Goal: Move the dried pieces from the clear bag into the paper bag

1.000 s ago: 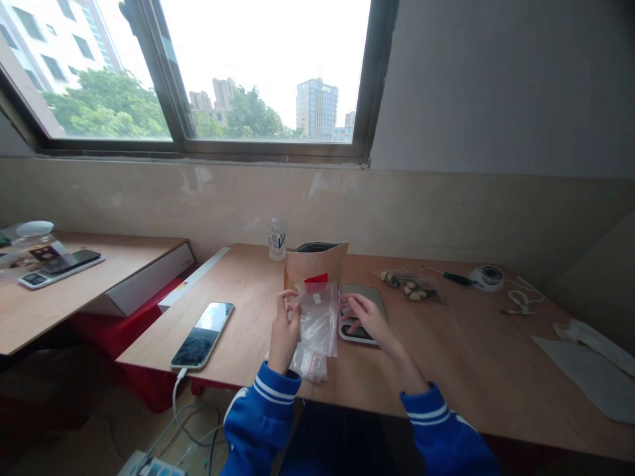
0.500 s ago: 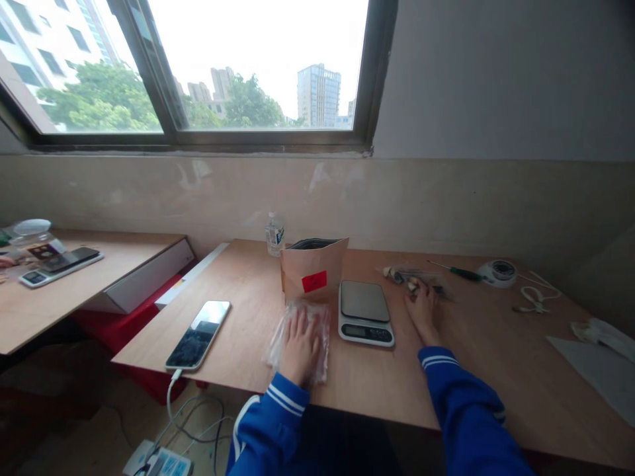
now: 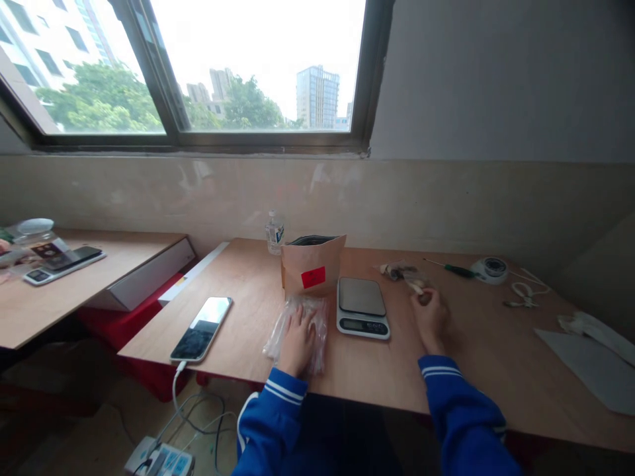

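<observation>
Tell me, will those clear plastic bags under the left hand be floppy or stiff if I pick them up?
The clear plastic bags would probably flop, since they look thin and wrinkled. They may slip a little, because their surface is shiny. They're likely light, lying low under the left hand.

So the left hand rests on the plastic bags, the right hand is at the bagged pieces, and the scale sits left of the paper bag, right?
One slip: the scale sits right of the paper bag, as the head view shows. The left hand does rest on the plastic bags, and the right hand is at the bagged pieces.
</observation>
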`<state>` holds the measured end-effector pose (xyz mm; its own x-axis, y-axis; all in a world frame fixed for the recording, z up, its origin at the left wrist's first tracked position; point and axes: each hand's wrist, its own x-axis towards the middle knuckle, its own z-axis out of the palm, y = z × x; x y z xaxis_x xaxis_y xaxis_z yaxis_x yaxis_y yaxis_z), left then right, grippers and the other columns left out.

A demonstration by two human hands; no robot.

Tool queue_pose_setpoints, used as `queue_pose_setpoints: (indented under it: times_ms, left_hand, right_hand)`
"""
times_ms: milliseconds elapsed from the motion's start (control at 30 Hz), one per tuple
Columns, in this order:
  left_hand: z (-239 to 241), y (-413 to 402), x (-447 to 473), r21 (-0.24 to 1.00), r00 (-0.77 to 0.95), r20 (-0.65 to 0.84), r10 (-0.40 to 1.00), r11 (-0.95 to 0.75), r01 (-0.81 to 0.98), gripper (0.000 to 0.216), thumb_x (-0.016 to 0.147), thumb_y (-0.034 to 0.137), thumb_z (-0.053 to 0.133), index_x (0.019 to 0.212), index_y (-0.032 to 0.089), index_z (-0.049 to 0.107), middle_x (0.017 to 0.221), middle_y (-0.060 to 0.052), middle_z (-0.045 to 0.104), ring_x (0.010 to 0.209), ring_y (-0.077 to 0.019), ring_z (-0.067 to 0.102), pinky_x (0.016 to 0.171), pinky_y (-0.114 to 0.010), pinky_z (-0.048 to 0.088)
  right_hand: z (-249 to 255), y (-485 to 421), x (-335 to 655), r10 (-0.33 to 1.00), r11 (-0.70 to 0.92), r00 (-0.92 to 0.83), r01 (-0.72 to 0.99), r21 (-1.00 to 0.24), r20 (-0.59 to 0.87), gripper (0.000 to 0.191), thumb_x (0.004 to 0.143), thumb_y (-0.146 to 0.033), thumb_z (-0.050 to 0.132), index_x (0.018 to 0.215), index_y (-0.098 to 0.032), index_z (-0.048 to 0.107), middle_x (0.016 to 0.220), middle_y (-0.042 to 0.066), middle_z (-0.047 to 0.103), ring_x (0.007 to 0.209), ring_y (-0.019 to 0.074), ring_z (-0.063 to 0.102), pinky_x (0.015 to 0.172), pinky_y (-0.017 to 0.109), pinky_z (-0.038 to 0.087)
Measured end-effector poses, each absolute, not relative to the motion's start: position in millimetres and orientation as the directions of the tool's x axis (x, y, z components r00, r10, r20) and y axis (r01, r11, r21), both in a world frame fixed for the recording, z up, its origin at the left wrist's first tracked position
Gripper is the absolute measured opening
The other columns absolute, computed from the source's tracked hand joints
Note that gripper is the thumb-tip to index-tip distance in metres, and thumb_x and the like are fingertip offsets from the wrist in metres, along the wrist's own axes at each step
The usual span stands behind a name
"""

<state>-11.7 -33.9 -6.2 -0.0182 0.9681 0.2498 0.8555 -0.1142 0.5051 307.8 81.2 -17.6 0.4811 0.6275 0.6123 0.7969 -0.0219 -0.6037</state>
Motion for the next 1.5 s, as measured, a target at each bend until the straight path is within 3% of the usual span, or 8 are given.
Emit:
queue_pose_setpoints:
  times_ms: [167,300,433,567,700,900,1133,1500]
  left_hand:
    - [33,-54,11,0.780,-0.023,0.377,0.926,-0.304,0.547,0.040,0.092,0.027,0.038,0.130,0.021,0.046,0.141,-0.011,0.043,0.132,-0.0229,0.037,0.109,-0.043,0.033]
    - [59,-68,35,0.889,0.050,0.348,0.936,-0.347,0.299,0.055,0.087,0.038,0.051,0.138,0.022,0.034,0.141,-0.010,0.042,0.128,-0.0221,0.041,0.107,-0.039,0.034]
    - [64,-75,40,0.958,0.243,0.174,0.954,-0.221,0.183,0.034,0.085,0.046,0.052,0.101,0.016,0.059,0.089,-0.005,0.064,0.075,-0.0148,0.060,0.068,-0.026,0.048]
    - [61,-80,38,0.997,0.302,0.073,0.951,-0.076,0.001,0.034,0.086,0.049,0.048,0.073,0.017,0.050,0.056,0.004,0.049,0.048,-0.0082,0.046,0.048,-0.020,0.036]
    - [60,-79,44,0.987,0.134,0.120,0.984,-0.103,-0.123,0.028,0.085,0.045,0.051,0.081,0.018,0.051,0.068,0.002,0.053,0.063,-0.0111,0.052,0.060,-0.022,0.042]
    - [60,-78,46,0.981,-0.057,0.159,0.986,-0.164,-0.104,0.029,0.091,0.043,0.040,0.091,0.018,0.054,0.084,-0.002,0.057,0.082,-0.0156,0.055,0.079,-0.028,0.044]
    - [68,-83,42,0.963,-0.010,0.246,0.969,-0.243,0.112,0.030,0.093,0.043,0.034,0.084,0.019,0.049,0.078,-0.001,0.053,0.077,-0.0148,0.052,0.075,-0.027,0.042]
    - [69,-87,45,0.956,0.068,0.244,0.967,-0.252,0.153,0.026,0.095,0.040,0.031,0.088,0.019,0.047,0.079,-0.001,0.053,0.077,-0.0149,0.053,0.075,-0.028,0.042]
  right_hand:
    - [36,18,279,0.526,0.255,0.649,0.495,-0.830,0.549,0.030,0.073,-0.037,0.057,0.093,-0.016,0.058,0.089,0.009,0.062,0.078,0.0203,0.058,0.069,0.031,0.045]
    - [70,-36,235,0.685,0.340,0.619,0.193,-0.920,0.383,0.029,0.076,-0.042,0.054,0.090,-0.018,0.058,0.086,0.003,0.061,0.075,0.0165,0.057,0.066,0.027,0.045]
    - [70,-61,201,0.847,0.233,0.494,-0.010,-0.972,0.198,0.030,0.081,-0.046,0.048,0.086,-0.018,0.057,0.077,0.001,0.059,0.069,0.0164,0.056,0.059,0.025,0.045]
    - [57,-60,187,0.849,0.214,0.474,0.096,-0.972,0.234,0.035,0.083,-0.050,0.048,0.098,-0.019,0.056,0.092,0.006,0.060,0.080,0.0201,0.058,0.066,0.029,0.048]
    - [53,-65,174,0.816,0.285,0.396,0.359,-0.889,0.422,0.032,0.077,-0.044,0.062,0.097,-0.020,0.057,0.095,0.009,0.059,0.075,0.0195,0.055,0.065,0.031,0.048]
    - [70,-81,157,0.908,0.416,-0.085,0.317,-0.852,0.411,0.018,0.086,-0.037,0.055,0.084,-0.021,0.063,0.085,0.005,0.065,0.078,0.0191,0.061,0.071,0.030,0.050]
    - [75,-83,158,0.903,0.425,-0.104,0.352,-0.834,0.416,0.018,0.089,-0.034,0.051,0.084,-0.022,0.065,0.091,0.005,0.069,0.086,0.0205,0.065,0.078,0.030,0.052]
    - [78,-87,163,0.955,0.283,0.010,0.284,-0.916,0.298,0.022,0.080,-0.042,0.059,0.084,-0.024,0.072,0.088,0.004,0.074,0.083,0.0248,0.069,0.075,0.033,0.056]
